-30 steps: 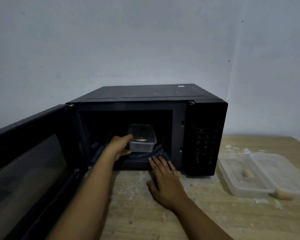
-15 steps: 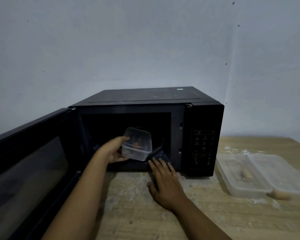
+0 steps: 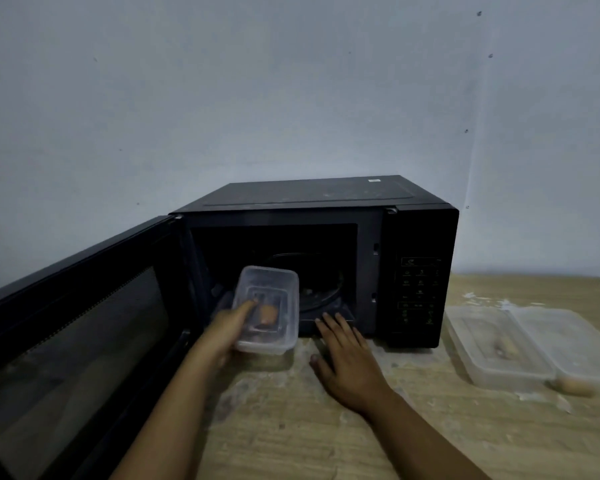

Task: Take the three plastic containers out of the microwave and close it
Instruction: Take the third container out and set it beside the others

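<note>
A black microwave (image 3: 420, 237) stands on a wooden table with its door (image 3: 73, 317) swung wide open to the left. My left hand (image 3: 224, 332) grips a clear plastic container (image 3: 274, 303) with an orange piece of food inside, tilted toward me in front of the microwave's opening. My right hand (image 3: 349, 362) lies flat on the table, fingers spread, fingertips touching the microwave's lower front edge. Two more clear plastic containers (image 3: 496, 344) (image 3: 565, 341) sit side by side on the table to the right of the microwave. The cavity shows only its glass turntable (image 3: 321, 292).
The wooden table (image 3: 326, 427) has pale smears on it. A small tan food piece (image 3: 575, 388) lies by the front corner of the right containers. A grey wall stands close behind the microwave. The open door blocks the left side.
My left hand has lifted the container off the turntable, pulled it out through the opening toward me and tilted it. My right hand has stayed flat on the table.
</note>
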`<state>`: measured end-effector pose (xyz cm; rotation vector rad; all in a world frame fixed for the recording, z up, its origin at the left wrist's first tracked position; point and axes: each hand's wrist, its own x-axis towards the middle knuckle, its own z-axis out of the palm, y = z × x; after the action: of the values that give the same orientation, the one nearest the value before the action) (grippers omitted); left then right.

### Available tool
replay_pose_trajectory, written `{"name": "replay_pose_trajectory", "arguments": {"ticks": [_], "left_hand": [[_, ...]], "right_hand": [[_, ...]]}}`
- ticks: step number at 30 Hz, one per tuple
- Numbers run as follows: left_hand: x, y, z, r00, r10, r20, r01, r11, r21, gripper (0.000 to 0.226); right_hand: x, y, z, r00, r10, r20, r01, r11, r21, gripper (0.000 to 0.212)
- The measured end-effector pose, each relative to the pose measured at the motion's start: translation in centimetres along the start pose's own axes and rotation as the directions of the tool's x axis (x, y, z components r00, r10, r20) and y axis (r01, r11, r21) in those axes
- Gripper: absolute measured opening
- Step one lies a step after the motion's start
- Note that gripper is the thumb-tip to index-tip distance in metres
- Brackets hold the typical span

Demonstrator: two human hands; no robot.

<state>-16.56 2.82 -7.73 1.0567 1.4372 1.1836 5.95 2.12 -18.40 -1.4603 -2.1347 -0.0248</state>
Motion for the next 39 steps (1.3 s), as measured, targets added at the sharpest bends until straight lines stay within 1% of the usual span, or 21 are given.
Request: {"name": "replay_pose_trajectory", "arguments": {"ticks": [3, 6, 8, 9, 11, 12, 13, 15, 19, 22, 26, 28, 30, 31, 33, 35, 37, 39], "left_hand": [[-1.2, -1.6, 0.0, 0.998, 0.054, -0.02, -0.053, 0.998, 0.013, 0.038], [-3.0, -2.5, 0.7, 0.995, 0.095, 0.022, -0.094, 0.995, -0.011, 0.037], [-3.9, -3.1, 1.4, 0.99, 0.128, 0.052, -0.126, 0.991, -0.039, 0.038], [-4.2, -3.4, 1.9, 0.988, 0.143, 0.064, -0.139, 0.989, -0.056, 0.036], [-4.8, -4.2, 2.9, 0.984, 0.153, 0.091, -0.147, 0.986, -0.073, 0.031], [-5.1, -4.6, 3.3, 0.983, 0.146, 0.111, -0.138, 0.988, -0.074, 0.032], [-5.4, -5.1, 3.9, 0.982, 0.129, 0.141, -0.12, 0.99, -0.074, 0.035], [-6.2, -5.7, 5.0, 0.978, 0.106, 0.18, -0.089, 0.991, -0.096, 0.038], [-8.1, -6.1, 7.7, 0.966, 0.1, 0.237, -0.075, 0.991, -0.113, 0.029], [-9.2, -6.6, 9.8, 0.946, 0.116, 0.301, -0.091, 0.991, -0.097, 0.032], [-10.6, -6.9, 13.2, 0.917, 0.128, 0.377, -0.111, 0.992, -0.066, 0.031], [-11.4, -6.9, 15.4, 0.899, 0.13, 0.419, -0.124, 0.991, -0.042, 0.035], [-12.0, -6.7, 17.8, 0.88, 0.124, 0.458, -0.137, 0.991, -0.004, 0.048], [-12.4, -6.6, 19.0, 0.874, 0.112, 0.473, -0.139, 0.99, 0.023, 0.05], [-12.8, -6.1, 21.5, 0.863, 0.099, 0.495, -0.15, 0.987, 0.064, 0.041], [-13.4, -5.2, 23.7, 0.839, 0.1, 0.536, -0.165, 0.983, 0.075, 0.038], [-13.9, -4.3, 26.0, 0.799, 0.115, 0.59, -0.212, 0.972, 0.098, 0.046], [-14.0, -3.5, 28.2, 0.775, 0.128, 0.619, -0.259, 0.957, 0.127, 0.062]], "right_hand": [[-0.7, -0.4, -1.3, 0.999, 0.039, 0.026, -0.042, 0.995, 0.093, 0.061], [-1.0, -0.6, -2.7, 0.991, 0.135, 0.0, -0.13, 0.954, 0.271, 0.057], [-1.1, -1.3, -3.9, 0.978, 0.205, 0.028, -0.197, 0.88, 0.433, 0.059], [-1.3, -1.8, -4.5, 0.972, 0.227, 0.06, -0.224, 0.826, 0.517, 0.061], [-1.8, -2.9, -5.6, 0.967, 0.226, 0.118, -0.246, 0.697, 0.674, 0.06], [-2.1, -3.3, -6.1, 0.967, 0.212, 0.137, -0.245, 0.649, 0.72, 0.058], [-2.5, -3.4, -6.4, 0.967, 0.207, 0.149, -0.248, 0.629, 0.737, 0.056], [-3.2, -3.3, -6.9, 0.966, 0.208, 0.153, -0.252, 0.627, 0.737, 0.055], [-5.7, -2.0, -8.5, 0.956, 0.255, 0.144, -0.279, 0.648, 0.708, 0.056], [-7.9, -0.9, -10.3, 0.943, 0.301, 0.145, -0.317, 0.673, 0.669, 0.064], [-10.9, 0.6, -13.1, 0.923, 0.366, 0.116, -0.361, 0.726, 0.585, 0.066], [-12.2, 1.3, -14.3, 0.906, 0.417, 0.072, -0.39, 0.755, 0.527, 0.07], [-13.3, 2.1, -15.5, 0.886, 0.463, 0.007, -0.412, 0.781, 0.469, 0.072], [-14.0, 2.8, -16.1, 0.873, 0.487, -0.022, -0.426, 0.786, 0.448, 0.072], [-15.1, 4.1, -17.4, 0.847, 0.527, -0.073, -0.448, 0.78, 0.438, 0.072], [-16.0, 5.6, -18.8, 0.82, 0.562, -0.113, -0.468, 0.771, 0.432, 0.072], [-16.6, 7.4, -20.5, 0.791, 0.592, -0.153, -0.491, 0.764, 0.418, 0.072], [-17.0, 9.6, -22.3, 0.766, 0.618, -0.177, -0.514, 0.755, 0.407, 0.072]]}}
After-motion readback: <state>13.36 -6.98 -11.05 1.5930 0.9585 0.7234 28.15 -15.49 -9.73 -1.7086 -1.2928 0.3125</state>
